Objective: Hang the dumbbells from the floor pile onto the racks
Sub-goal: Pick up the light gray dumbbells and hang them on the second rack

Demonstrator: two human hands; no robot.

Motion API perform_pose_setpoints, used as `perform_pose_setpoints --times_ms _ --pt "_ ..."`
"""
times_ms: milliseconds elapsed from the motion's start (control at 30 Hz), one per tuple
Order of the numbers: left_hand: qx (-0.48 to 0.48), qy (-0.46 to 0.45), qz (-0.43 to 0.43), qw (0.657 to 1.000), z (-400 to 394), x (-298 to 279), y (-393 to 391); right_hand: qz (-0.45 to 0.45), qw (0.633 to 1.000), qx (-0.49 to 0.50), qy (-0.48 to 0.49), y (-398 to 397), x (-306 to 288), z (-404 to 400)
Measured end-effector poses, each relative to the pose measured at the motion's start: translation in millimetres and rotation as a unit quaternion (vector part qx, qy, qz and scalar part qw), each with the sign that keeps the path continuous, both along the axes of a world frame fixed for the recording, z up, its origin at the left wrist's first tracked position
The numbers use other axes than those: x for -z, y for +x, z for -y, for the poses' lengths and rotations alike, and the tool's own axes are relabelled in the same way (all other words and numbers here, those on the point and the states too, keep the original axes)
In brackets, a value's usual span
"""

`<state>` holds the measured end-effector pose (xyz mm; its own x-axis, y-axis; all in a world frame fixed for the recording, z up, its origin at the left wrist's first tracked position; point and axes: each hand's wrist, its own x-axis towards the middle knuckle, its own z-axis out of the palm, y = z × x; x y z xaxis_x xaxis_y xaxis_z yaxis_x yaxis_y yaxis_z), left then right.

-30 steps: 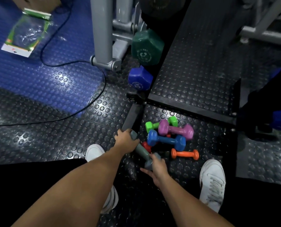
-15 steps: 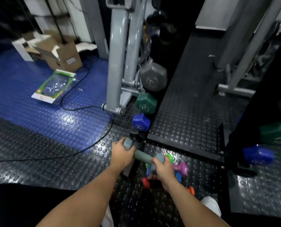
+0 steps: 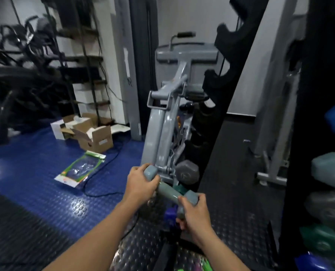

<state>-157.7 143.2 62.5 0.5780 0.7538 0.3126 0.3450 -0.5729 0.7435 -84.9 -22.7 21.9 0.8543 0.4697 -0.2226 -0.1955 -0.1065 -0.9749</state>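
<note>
Dumbbell: grey-green dumbbell [image 3: 167, 189] held up in the air between both hands, tilted, its upper head toward the left hand and its lower head toward the right.
Left hand: the left hand [image 3: 141, 185] is clenched round the upper head, fingers wrapped over the near side of it, arm reaching up from the lower left.
Right hand: the right hand [image 3: 197, 214] grasps the lower head, fingers curled over its top and thumb side below; the bar runs bare between the two hands.
Beyond the hands: a grey machine frame [image 3: 163, 122] rises just past the left hand, leaning back toward the wall.
Right of the left hand: a grey hex dumbbell [image 3: 187, 173] sits on the black rack [image 3: 225, 90] just above the held bar, with a green head [image 3: 179, 189] peeping out right behind the bar.
Under the right hand: a purple head [image 3: 170, 213] shows just left of and below the fingers, partly hidden.
Far right of the right hand: a second dark rack [image 3: 303, 133] carries blurred heads in blue, pale green, grey and green; details too smeared to tell.
Left of the left hand: blue studded mat [image 3: 35, 163] with a green-edged packet [image 3: 80, 169], a black cable [image 3: 98, 184] and open cardboard boxes [image 3: 94, 137] farther off.
Below the arms: black studded floor [image 3: 26, 222], and a scrap of bright green and purple [image 3: 203, 267] at the bottom edge.
</note>
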Motion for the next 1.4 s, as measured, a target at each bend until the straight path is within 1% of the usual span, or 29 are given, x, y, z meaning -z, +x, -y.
perform_pose_setpoints --times_ms 133,200,300,433,500,600,667,767,800,833,900,933,967,1033,1067,1133,1200,1233,1267,1300,1333,1367,1400 --pt "0.019 0.044 0.034 0.998 -10.5 -70.7 14.8 0.045 0.998 0.002 0.039 6.3 -62.9 -4.7" --pt "0.036 0.042 0.050 0.997 -14.8 -100.5 24.1 0.034 0.997 -0.001 0.070 8.1 -89.5 -6.9" --pt "0.057 0.023 0.076 0.995 -24.6 -138.9 46.3 -0.009 0.991 0.003 0.131 11.7 -126.1 -13.8" --pt "0.092 0.029 0.070 0.993 -42.4 -168.5 89.9 -0.106 0.971 -0.003 0.212 19.4 -158.2 -28.6" --pt "0.118 0.008 0.050 0.992 -48.2 -171.5 113.1 -0.150 0.960 0.009 0.237 29.2 -161.5 -38.2" --pt "0.150 -0.017 0.007 0.989 -53.4 -162.4 145.8 -0.180 0.953 0.044 0.240 48.2 -157.7 -49.8" --pt "0.169 -0.066 -0.005 0.983 -57.6 -153.1 162.1 -0.196 0.948 0.055 0.244 58.3 -154.7 -50.9" --pt "0.173 -0.132 -0.011 0.976 -62.4 -145.6 183.2 -0.213 0.942 0.038 0.257 67.9 -154.6 -55.5" --pt "0.177 -0.190 -0.004 0.966 -60.2 -148.5 187.9 -0.225 0.936 0.041 0.267 67.7 -156.7 -57.7" --pt "0.185 -0.271 0.034 0.944 -59.1 -148.3 196.7 -0.235 0.930 0.044 0.278 67.5 -157.0 -57.7" --pt "0.194 -0.343 0.101 0.914 -43.9 -156.1 209.3 -0.260 0.914 0.050 0.307 68.2 -159.9 -57.1" --pt "0.187 -0.334 0.120 0.916 -43.3 -158.3 211.7 -0.275 0.906 0.049 0.318 66.4 -162.1 -57.0" --pt "0.197 -0.343 0.163 0.904 -41.7 -159.5 219.1 -0.286 0.898 0.051 0.329 67.7 -164.6 -56.3" --pt "0.218 -0.329 0.191 0.899 -42.0 -151.5 228.3 -0.302 0.886 0.069 0.344 68.0 -167.2 -51.4" --pt "0.209 -0.302 0.187 0.911 -46.7 -143.7 234.3 -0.310 0.881 0.074 0.350 67.5 -168.9 -47.4" --pt "0.201 -0.329 0.242 0.890 -46.6 -136.7 245.7 -0.317 0.869 0.082 0.372 70.8 -168.2 -40.0" --pt "0.220 -0.356 0.286 0.862 -43.8 -137.6 255.0 -0.333 0.852 0.083 0.394 75.7 -166.1 -39.0" --pt "0.229 -0.398 0.288 0.841 -36.9 -142.3 256.2 -0.347 0.841 0.081 0.407 79.0 -163.7 -42.2" --pt "0.263 -0.431 0.270 0.820 -33.2 -143.1 255.9 -0.361 0.828 0.079 0.421 80.7 -161.2 -44.2" --pt "0.273 -0.483 0.258 0.791 -26.1 -148.3 253.8 -0.371 0.819 0.080 0.431 83.1 -159.3 -44.4" --pt "0.259 -0.493 0.221 0.801 -24.2 -149.3 254.2 -0.373 0.812 0.073 0.443 84.1 -156.5 -42.5" --pt "0.268 -0.504 0.184 0.800 -18.6 -151.4 252.3 -0.368 0.815 0.063 0.443 87.4 -153.2 -38.3" --pt "0.270 -0.478 0.139 0.824 -21.3 -149.2 251.2 -0.366 0.821 0.047 0.436 88.8 -150.5 -34.2"
